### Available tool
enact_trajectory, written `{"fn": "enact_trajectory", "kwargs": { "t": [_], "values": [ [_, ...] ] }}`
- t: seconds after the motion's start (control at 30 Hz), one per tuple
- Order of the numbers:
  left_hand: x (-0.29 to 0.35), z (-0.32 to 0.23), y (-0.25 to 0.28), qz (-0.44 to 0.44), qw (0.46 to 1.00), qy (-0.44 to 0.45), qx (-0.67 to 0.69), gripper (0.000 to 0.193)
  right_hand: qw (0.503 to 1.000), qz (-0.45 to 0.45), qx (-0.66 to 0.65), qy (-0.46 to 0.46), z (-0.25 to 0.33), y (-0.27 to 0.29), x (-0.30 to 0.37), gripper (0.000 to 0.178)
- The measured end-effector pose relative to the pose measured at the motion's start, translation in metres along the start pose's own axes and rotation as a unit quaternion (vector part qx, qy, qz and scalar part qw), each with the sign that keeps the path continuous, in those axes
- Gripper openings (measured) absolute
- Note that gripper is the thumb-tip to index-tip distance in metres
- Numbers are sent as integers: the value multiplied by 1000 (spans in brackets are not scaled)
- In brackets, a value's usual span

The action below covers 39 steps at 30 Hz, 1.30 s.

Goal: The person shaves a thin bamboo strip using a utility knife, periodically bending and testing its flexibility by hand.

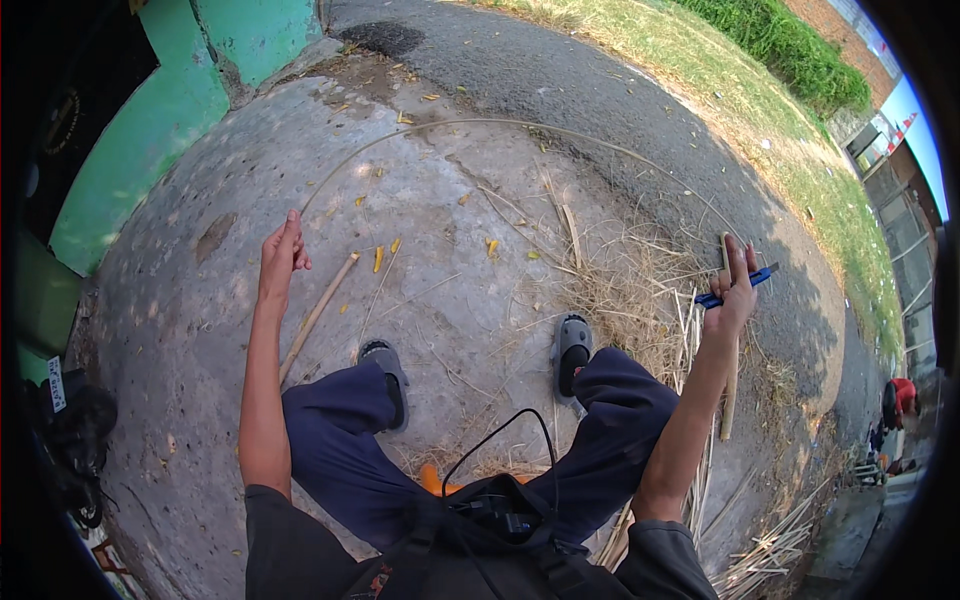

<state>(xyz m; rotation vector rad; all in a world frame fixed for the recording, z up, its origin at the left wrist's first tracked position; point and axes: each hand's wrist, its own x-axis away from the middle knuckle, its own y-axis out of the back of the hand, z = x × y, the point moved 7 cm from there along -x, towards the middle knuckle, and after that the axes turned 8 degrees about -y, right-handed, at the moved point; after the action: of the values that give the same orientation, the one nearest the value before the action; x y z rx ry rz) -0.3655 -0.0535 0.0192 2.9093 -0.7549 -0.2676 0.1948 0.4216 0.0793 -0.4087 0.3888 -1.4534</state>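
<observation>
A long, thin strip of what looks like bamboo or cane bows in a wide arc above the ground between my two hands. My left hand is closed, pinching one end of it between thumb and fingers. Over on the right, my right hand is closed around a blue utility knife whose short blade points outward. The strip's other end reaches the fingertips of this hand; its exact grip there is too small to make out. A pale stick shows beside my right forearm.
Dry shavings are heaped before my right foot, with cut strips farther right. A bamboo stick lies near my left forearm. A green wall stands left, grass beyond the asphalt. A person in red is far right.
</observation>
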Motion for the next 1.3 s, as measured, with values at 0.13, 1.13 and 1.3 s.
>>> {"fn": "enact_trajectory", "kwargs": {
  "t": [0.13, 1.13, 1.3],
  "values": [
    [6, -3, -11, 18, 995, 12, 101, 59, 1000, 7, -14, 1, -3, -5, 2, 38],
    [12, -29, -31, 86, 974, -39, 205, 70, 1000, 0, -24, -12, -7, -12, 6, 35],
    [10, -26, -28, 83, 975, -35, 202, 69, 999, 5, -35, -2, -7, -12, 3, 34]
  ]
}}
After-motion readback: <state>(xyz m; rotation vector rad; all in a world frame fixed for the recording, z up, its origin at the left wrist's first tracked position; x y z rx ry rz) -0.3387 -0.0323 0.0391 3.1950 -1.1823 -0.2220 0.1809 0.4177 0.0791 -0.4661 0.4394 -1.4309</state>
